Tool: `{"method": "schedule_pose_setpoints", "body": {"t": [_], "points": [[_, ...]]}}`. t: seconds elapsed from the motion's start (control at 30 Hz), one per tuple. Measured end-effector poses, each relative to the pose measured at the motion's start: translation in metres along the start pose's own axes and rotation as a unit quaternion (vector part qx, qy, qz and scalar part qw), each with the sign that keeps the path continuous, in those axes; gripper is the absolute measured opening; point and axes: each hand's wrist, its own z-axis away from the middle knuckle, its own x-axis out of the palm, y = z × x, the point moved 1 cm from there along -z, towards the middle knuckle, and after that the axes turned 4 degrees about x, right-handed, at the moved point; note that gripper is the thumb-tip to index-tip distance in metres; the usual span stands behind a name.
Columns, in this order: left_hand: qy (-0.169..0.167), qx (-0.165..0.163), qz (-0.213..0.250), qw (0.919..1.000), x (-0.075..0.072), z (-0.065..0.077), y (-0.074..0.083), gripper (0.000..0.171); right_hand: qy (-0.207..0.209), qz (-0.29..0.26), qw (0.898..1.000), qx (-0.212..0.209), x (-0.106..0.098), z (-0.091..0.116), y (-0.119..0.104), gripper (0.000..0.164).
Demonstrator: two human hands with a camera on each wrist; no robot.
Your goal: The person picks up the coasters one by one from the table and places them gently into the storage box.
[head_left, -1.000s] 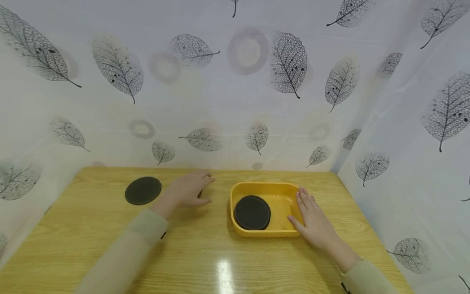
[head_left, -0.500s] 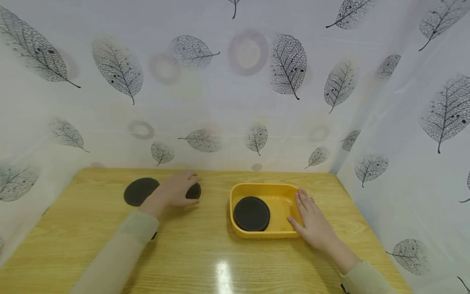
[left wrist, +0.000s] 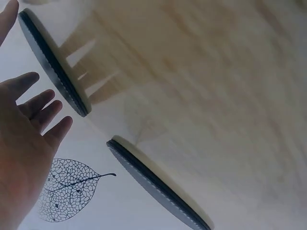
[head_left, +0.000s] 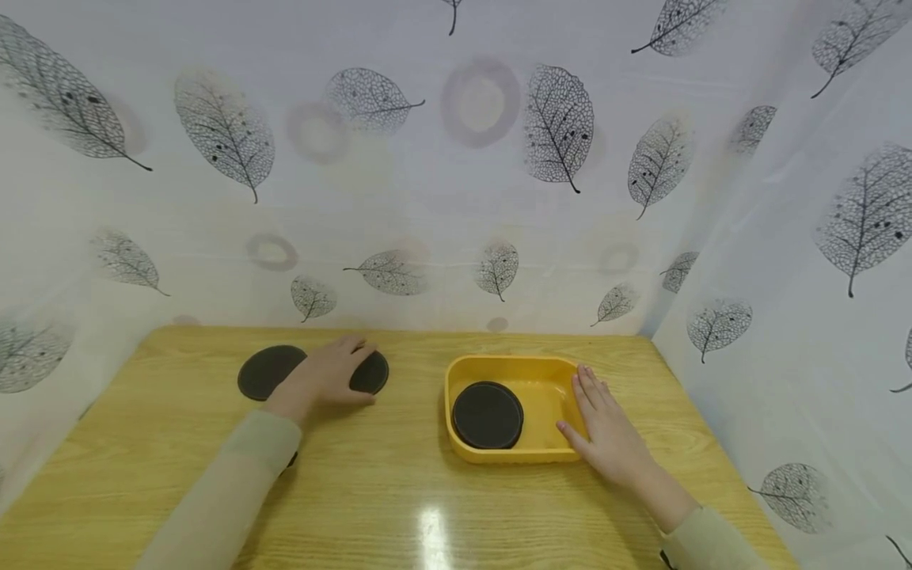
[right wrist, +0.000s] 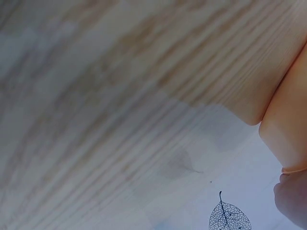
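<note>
Two round black stitched coasters lie at the back left of the table, a left one (head_left: pixel 267 374) and a right one (head_left: pixel 372 372). My left hand (head_left: pixel 329 374) hovers with fingers spread over the right coaster and hides part of both. In the left wrist view, that hand's fingertips stand close to the stitched edge of the nearer coaster (left wrist: pixel 53 64); the other coaster (left wrist: pixel 158 184) lies beyond. A yellow bin (head_left: pixel 509 456) holds more black coasters (head_left: pixel 488 416), seemingly stacked, at its left end. My right hand (head_left: pixel 613 435) rests on the bin's right rim, fingers straight, thumb over the inside.
The wood-grain table (head_left: pixel 356 491) is backed by a white cloth (head_left: pixel 427 198) printed with dark leaf skeletons. The same cloth hangs along the right side. In the right wrist view, the bin's orange-looking wall (right wrist: pixel 288 124) shows at the right edge.
My left hand has moved left, from between the bin and the coasters to over the right coaster, now partly covering the left one too. The right hand and bin stay put.
</note>
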Motion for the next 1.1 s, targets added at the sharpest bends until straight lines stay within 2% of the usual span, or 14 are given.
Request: {"method": "schedule_pose_setpoints", "body": {"t": [0.4, 0.77, 1.1], "points": [[-0.031, -0.019, 0.003, 0.9993, 0.0033, -0.0041, -0.0018, 0.093, 0.004, -0.003, 1.000, -0.003, 0.0005, 0.0004, 0.0001, 0.080], [-0.026, -0.014, -0.005, 0.9996, 0.0037, -0.0060, 0.0002, 0.089, -0.003, 0.001, 1.000, 0.006, 0.0007, 0.0003, -0.0008, 0.080], [-0.013, 0.007, -0.030, 0.9994, 0.0014, -0.0052, 0.0031, 0.091, 0.028, -0.005, 0.999, -0.018, 0.0030, 0.0014, 0.0022, 0.081]]}}
